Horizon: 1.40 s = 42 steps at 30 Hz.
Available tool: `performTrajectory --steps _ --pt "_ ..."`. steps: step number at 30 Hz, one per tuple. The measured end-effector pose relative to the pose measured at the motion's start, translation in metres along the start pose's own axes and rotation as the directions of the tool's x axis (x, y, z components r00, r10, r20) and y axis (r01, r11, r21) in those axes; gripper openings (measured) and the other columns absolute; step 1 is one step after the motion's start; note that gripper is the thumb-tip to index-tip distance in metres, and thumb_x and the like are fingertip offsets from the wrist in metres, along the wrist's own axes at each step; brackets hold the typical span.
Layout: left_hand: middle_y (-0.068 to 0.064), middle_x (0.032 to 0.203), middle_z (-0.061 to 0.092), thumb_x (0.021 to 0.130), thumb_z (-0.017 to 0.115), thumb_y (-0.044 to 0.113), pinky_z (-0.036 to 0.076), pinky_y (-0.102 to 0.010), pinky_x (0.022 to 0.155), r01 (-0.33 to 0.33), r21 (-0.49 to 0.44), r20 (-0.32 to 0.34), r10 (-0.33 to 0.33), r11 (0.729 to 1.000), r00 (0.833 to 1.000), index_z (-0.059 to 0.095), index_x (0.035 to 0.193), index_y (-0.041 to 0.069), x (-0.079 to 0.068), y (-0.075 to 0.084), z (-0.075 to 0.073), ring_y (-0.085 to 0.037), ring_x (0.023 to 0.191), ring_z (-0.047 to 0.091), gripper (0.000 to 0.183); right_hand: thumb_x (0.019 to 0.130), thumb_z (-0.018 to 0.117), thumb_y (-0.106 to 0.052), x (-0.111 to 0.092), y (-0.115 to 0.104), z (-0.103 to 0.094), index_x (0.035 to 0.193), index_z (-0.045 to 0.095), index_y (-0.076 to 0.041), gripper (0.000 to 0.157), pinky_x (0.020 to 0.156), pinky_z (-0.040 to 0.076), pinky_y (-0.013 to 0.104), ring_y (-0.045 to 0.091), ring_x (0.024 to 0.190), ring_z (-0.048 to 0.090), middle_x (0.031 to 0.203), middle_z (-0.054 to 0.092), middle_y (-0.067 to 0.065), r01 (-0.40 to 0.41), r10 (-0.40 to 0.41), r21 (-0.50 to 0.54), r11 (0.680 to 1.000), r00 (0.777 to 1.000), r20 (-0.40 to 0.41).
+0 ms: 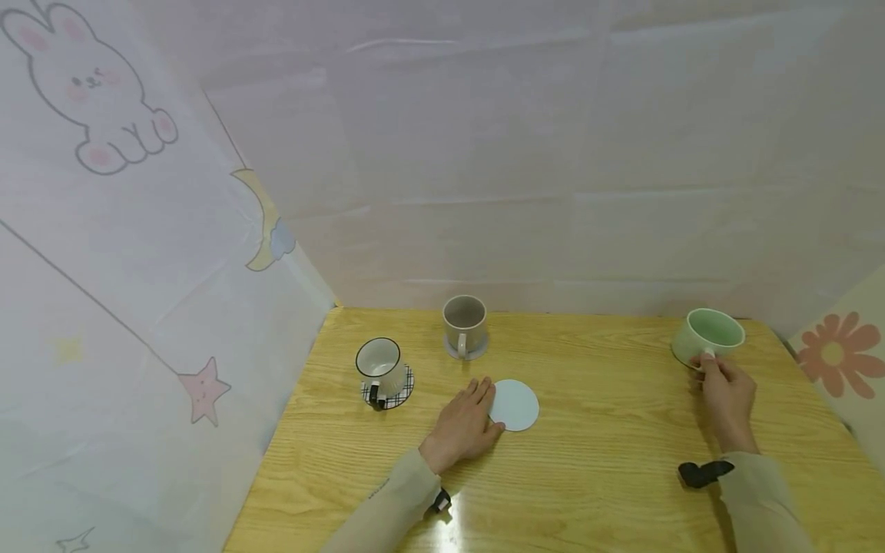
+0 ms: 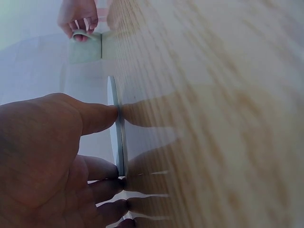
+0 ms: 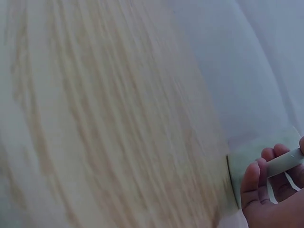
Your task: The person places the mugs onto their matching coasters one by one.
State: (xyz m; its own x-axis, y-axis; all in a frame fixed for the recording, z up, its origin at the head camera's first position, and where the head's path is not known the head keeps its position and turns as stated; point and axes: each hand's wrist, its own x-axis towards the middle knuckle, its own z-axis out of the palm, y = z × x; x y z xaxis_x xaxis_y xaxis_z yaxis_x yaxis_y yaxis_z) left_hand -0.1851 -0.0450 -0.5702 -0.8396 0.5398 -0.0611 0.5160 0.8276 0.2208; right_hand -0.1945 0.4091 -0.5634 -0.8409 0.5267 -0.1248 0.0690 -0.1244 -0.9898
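My left hand (image 1: 462,428) lies low over the table, its thumb and index finger touching the left edge of a round white coaster (image 1: 517,405). In the left wrist view the coaster (image 2: 115,128) appears edge-on, thin and flat on the wood, with the fingers (image 2: 102,192) fairly straight. At the far right, my right hand (image 1: 729,395) grips the handle of a wide pale green mug (image 1: 691,342). The right wrist view shows fingers curled round that handle (image 3: 284,163). The mug is upright near the back edge; whether its base touches the table is unclear.
A white mug with a dark rim (image 1: 380,365) stands on a checked coaster (image 1: 408,390) at the left. Behind my left hand, a grey-brown mug (image 1: 465,322) sits on a pale coaster (image 1: 478,349). Hanging sheets (image 1: 449,153) border the wooden table (image 1: 588,461).
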Motion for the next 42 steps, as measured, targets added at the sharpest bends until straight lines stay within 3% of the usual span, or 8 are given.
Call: performTrajectory --steps 7,17,23,29,36,42 --pt "-0.015 0.171 0.038 0.108 0.059 0.044 0.04 -0.045 0.126 -0.005 0.001 -0.005 0.005 1.0 1.0 0.04 0.164 0.001 -0.001 0.0 -0.001 -0.034 0.159 0.038 0.073 0.11 0.058 -0.018 0.0 0.0 0.012 0.09 0.077 0.002 0.035 0.057 0.059 0.022 0.01 0.067 0.068 0.081 0.074 0.001 -0.026 0.037 0.256 0.966 0.999 -0.038" --pt "-0.015 0.172 0.038 0.108 0.058 0.044 0.04 -0.044 0.127 -0.001 0.003 0.001 0.001 1.0 1.0 0.04 0.164 0.001 -0.002 0.001 -0.002 -0.034 0.159 0.038 0.073 0.11 0.058 -0.012 0.006 0.004 0.012 0.081 0.073 0.006 0.037 0.056 0.06 0.023 0.014 0.063 0.068 0.073 0.071 0.005 -0.001 0.02 0.329 0.944 0.998 -0.055" --pt "-0.015 0.171 0.039 0.108 0.059 0.044 0.041 -0.045 0.126 -0.008 -0.001 -0.009 0.008 1.0 1.0 0.04 0.164 0.001 -0.002 0.001 -0.004 -0.034 0.158 0.039 0.073 0.108 0.061 -0.009 0.006 0.003 0.008 0.083 0.072 0.01 0.033 0.059 0.063 0.027 0.019 0.065 0.071 0.076 0.074 0.009 -0.016 0.024 0.42 0.907 1.0 -0.015" --pt "-0.015 0.171 0.039 0.108 0.059 0.044 0.041 -0.044 0.126 -0.009 0.003 -0.015 0.009 1.0 1.0 0.04 0.164 0.001 -0.003 0.003 -0.006 -0.034 0.158 0.04 0.074 0.107 0.062 -0.008 0.003 0.004 0.003 0.088 0.073 0.013 0.031 0.064 0.065 0.029 0.02 0.07 0.074 0.081 0.075 0.011 -0.02 0.004 0.425 0.905 0.999 0.038" --pt "-0.016 0.17 0.04 0.107 0.06 0.043 0.04 -0.044 0.127 -0.011 0.005 -0.011 0.011 1.0 1.0 0.041 0.163 -0.001 -0.002 0.003 -0.003 -0.035 0.157 0.04 0.073 0.107 0.062 -0.008 0.0 0.006 -0.002 0.093 0.076 0.012 0.028 0.067 0.066 0.029 0.02 0.072 0.075 0.083 0.076 0.011 -0.016 -0.006 0.405 0.914 0.999 0.054" --pt "-0.016 0.17 0.04 0.107 0.06 0.043 0.04 -0.044 0.126 -0.004 0.001 -0.015 0.004 1.0 1.0 0.041 0.163 0.0 -0.002 0.002 -0.004 -0.035 0.158 0.04 0.073 0.107 0.063 -0.007 -0.001 0.006 -0.001 0.094 0.076 0.013 0.027 0.066 0.066 0.03 0.021 0.071 0.075 0.083 0.076 0.012 0.001 -0.027 0.429 0.903 0.998 0.055"
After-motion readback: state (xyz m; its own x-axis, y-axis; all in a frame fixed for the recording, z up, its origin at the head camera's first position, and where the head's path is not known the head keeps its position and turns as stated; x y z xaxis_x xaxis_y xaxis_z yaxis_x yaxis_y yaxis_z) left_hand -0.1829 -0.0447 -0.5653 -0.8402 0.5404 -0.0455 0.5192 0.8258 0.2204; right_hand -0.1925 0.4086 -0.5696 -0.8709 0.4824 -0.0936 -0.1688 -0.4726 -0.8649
